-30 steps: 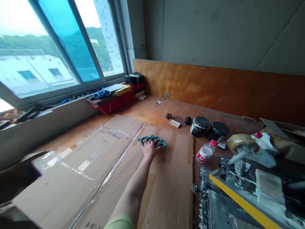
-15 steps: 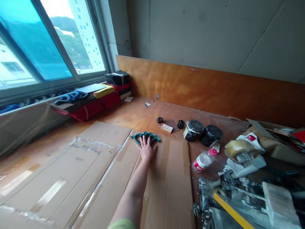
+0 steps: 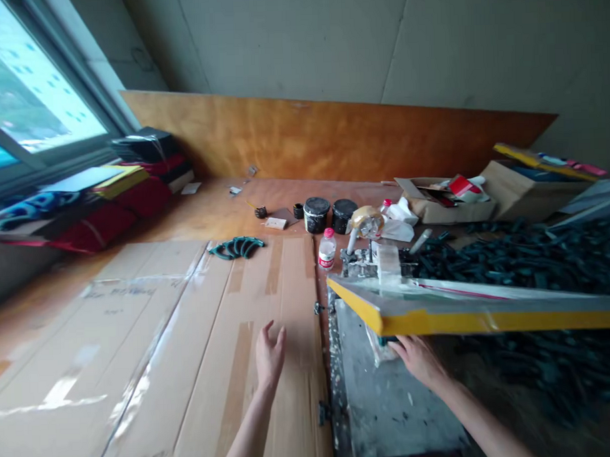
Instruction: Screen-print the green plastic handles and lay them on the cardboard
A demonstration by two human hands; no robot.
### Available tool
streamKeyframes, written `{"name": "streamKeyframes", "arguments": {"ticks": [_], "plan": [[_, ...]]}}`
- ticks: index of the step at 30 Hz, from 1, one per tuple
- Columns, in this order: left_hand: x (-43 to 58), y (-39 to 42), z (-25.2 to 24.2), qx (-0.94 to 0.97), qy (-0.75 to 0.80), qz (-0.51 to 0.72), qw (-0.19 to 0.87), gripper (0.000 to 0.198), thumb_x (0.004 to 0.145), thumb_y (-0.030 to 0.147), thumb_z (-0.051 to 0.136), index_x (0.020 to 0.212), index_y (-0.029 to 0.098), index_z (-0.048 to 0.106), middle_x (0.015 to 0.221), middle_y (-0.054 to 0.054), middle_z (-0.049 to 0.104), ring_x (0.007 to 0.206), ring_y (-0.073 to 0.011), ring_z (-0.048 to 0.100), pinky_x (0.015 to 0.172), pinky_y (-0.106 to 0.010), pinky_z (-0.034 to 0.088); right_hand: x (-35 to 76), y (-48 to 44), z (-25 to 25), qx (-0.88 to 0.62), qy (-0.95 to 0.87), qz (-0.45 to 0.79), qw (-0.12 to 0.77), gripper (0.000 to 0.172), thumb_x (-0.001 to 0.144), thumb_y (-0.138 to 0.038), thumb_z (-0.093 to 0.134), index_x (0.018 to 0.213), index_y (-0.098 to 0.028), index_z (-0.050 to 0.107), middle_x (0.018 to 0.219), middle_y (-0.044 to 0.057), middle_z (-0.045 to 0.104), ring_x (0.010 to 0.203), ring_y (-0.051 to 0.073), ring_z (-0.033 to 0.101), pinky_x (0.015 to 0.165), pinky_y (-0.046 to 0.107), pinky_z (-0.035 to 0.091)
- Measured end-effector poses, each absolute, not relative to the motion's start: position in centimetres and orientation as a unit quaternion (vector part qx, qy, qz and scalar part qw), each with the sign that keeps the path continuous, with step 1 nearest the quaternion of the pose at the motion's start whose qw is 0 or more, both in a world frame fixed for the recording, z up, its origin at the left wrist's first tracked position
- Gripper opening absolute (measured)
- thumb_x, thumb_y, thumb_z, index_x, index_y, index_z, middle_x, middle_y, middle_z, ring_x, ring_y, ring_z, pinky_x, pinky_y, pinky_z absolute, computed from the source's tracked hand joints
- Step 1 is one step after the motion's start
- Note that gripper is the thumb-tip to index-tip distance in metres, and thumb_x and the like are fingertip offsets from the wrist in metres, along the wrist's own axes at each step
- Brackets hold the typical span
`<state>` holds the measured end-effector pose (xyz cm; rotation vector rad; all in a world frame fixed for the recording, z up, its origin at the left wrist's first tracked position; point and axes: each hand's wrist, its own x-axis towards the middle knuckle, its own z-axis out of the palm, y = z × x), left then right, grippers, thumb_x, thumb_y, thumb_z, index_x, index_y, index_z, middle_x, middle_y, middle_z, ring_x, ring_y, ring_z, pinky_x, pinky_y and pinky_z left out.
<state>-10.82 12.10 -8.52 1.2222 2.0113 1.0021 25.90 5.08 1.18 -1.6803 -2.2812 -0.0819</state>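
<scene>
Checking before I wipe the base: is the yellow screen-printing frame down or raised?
Raised: the yellow screen-printing frame is tilted up off the grey printing bed, with the right hand reaching beneath its front edge.

Quick tally from this bench: two bare hands (image 3: 269,356) (image 3: 417,359), one yellow-edged screen-printing frame (image 3: 478,322), and two metal hinges (image 3: 318,308) (image 3: 323,412) along one side of the frame's base. Two big black tubs (image 3: 316,215) (image 3: 343,215), two small black pots (image 3: 260,212) (image 3: 298,211), one plastic water bottle (image 3: 327,250) with one red cap, one roll of packing tape (image 3: 367,221), one small beige tile (image 3: 275,223). Two large flattened cardboard sheets (image 3: 249,337), one open cardboard box (image 3: 444,209), one big heap of dark pieces (image 3: 526,267). Teal curved pieces (image 3: 235,247): probably five, though the overlap makes that tough to call from here. One window (image 3: 40,84), one plywood board (image 3: 332,137).
</scene>
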Motion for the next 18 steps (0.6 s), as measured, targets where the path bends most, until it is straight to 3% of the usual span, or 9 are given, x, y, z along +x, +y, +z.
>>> {"name": "streamKeyframes", "arguments": {"ticks": [4, 8, 12, 15, 18], "plan": [[-5.6, 8.1, -3.1, 0.373, 0.707, 0.469, 0.374, 0.048, 0.084, 0.052, 0.054, 0.119, 0.019, 0.056, 0.124, -0.014, 0.064, 0.117, -0.0263, 0.059, 0.099, -0.040, 0.046, 27.0, 8.8, -1.0, -0.482, -0.867, 0.051, 0.116, 0.055, 0.091, -0.026, 0.055, 0.145, -0.029, 0.042, 0.148, 0.006, 0.047, 0.135, 0.024, 0.043, 0.111, 0.048, 0.036], [-1.2, 8.5, 4.9, 0.327, 0.593, 0.615, 0.404, 0.050, 0.081, 0.052, 0.062, 0.116, 0.017, 0.057, 0.091, -0.006, 0.069, 0.089, -0.0178, 0.066, 0.086, -0.034, 0.052, 27.7, 9.2, -1.6, -0.401, -0.903, 0.097, 0.119, 0.059, 0.091, -0.032, 0.059, 0.146, -0.025, 0.039, 0.151, 0.008, 0.041, 0.141, 0.025, 0.035, 0.116, 0.053, 0.028], [1.8, 10.8, 12.8, 0.326, 0.475, 0.691, 0.437, 0.046, 0.085, 0.057, 0.055, 0.111, 0.020, 0.059, 0.057, 0.006, 0.053, 0.051, -0.0087, 0.051, 0.057, -0.022, 0.049, 28.7, 8.6, -1.3, -0.322, -0.924, 0.145, 0.148, 0.049, 0.089, -0.033, 0.063, 0.135, -0.022, 0.054, 0.140, 0.010, 0.054, 0.136, 0.026, 0.043, 0.114, 0.054, 0.031], [3.1, 11.6, 16.0, 0.347, 0.457, 0.680, 0.456, 0.043, 0.088, 0.058, 0.048, 0.090, 0.017, 0.062, 0.049, 0.006, 0.047, 0.044, -0.0092, 0.046, 0.048, -0.020, 0.046, 30.7, 8.0, -0.4, -0.291, -0.920, 0.177, 0.192, 0.031, 0.091, -0.030, 0.059, 0.121, -0.025, 0.066, 0.124, 0.005, 0.067, 0.124, 0.022, 0.056, 0.111, 0.050, 0.038], [3.0, 10.3, 16.1, 0.349, 0.478, 0.657, 0.466, 0.049, 0.086, 0.062, 0.048, 0.086, 0.016, 0.065, 0.055, 0.001, 0.055, 0.048, -0.0102, 0.050, 0.048, -0.021, 0.047, 34.5, 8.1, 0.8, -0.419, -0.860, 0.145, 0.254, 0.025, 0.093, -0.028, 0.053, 0.111, -0.024, 0.071, 0.115, 0.006, 0.071, 0.113, 0.022, 0.063, 0.104, 0.045, 0.047]]}}
